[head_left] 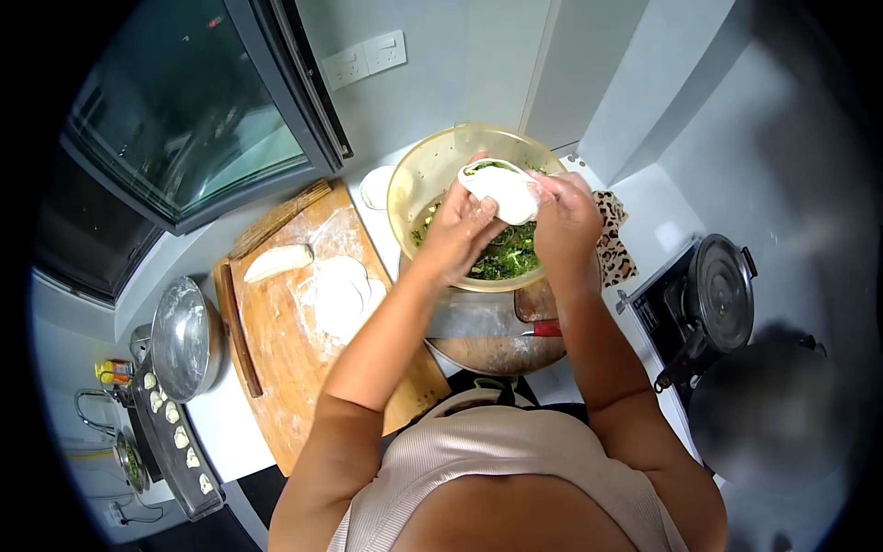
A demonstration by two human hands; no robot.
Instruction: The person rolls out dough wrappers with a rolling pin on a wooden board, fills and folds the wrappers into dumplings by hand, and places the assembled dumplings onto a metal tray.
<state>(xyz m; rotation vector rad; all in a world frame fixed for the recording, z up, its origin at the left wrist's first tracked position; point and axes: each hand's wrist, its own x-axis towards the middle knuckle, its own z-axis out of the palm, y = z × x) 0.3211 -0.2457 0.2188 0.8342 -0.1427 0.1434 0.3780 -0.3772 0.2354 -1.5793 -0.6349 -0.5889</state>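
A white dough wrapper [501, 191], folded over with green filling showing at its upper left opening, is held up over a large yellowish bowl [402, 198]. My left hand [457, 225] cups the wrapper from the left, thumb on its near face. On the other side my right hand [567, 213] pinches the wrapper's right edge. Below the hands, chopped green filling [510, 256] lies in the bowl. Part of the bowl's inside is hidden by my hands.
Left, a floured wooden board [276, 340] bears flattened dough rounds [342, 299], a dough piece [279, 263] and a rolling pin [241, 327]. A cleaver [474, 316] lies on a round board [497, 354] near me. Dumplings sit on a tray [207, 504]; a lidded pan [720, 281] stands right.
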